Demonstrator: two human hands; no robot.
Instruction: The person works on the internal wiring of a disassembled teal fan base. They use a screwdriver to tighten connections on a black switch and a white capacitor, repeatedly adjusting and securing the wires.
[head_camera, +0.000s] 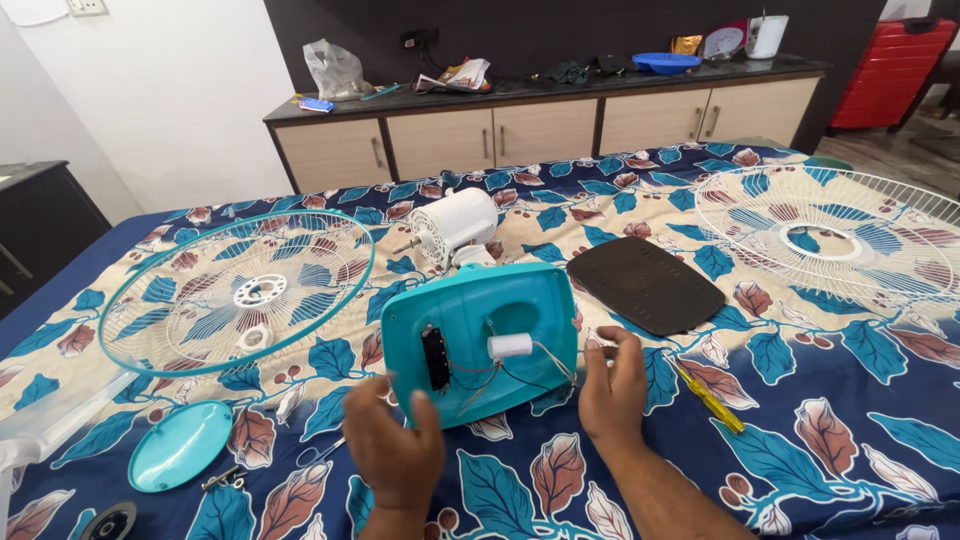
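At nine o'clock lies a teal fan grille (236, 291). The left hand (394, 446) clasps the teal fan base (480, 340) at centre; the right hand (613, 381) pinches its white wire (556, 362). A yellow screwdriver (706, 395) lies at three o'clock.

Both hands (395, 445) (612, 385) gripping open teal fan base (480, 340) on bedsheet (800, 420).

Looks like a bedroom at home: a bed with a leaf-print bedsheet (800, 400) used as a work surface, a low sideboard (540, 125) with wooden cabinet doors and household clutter on top, and a red suitcase (890, 70) in the corner.
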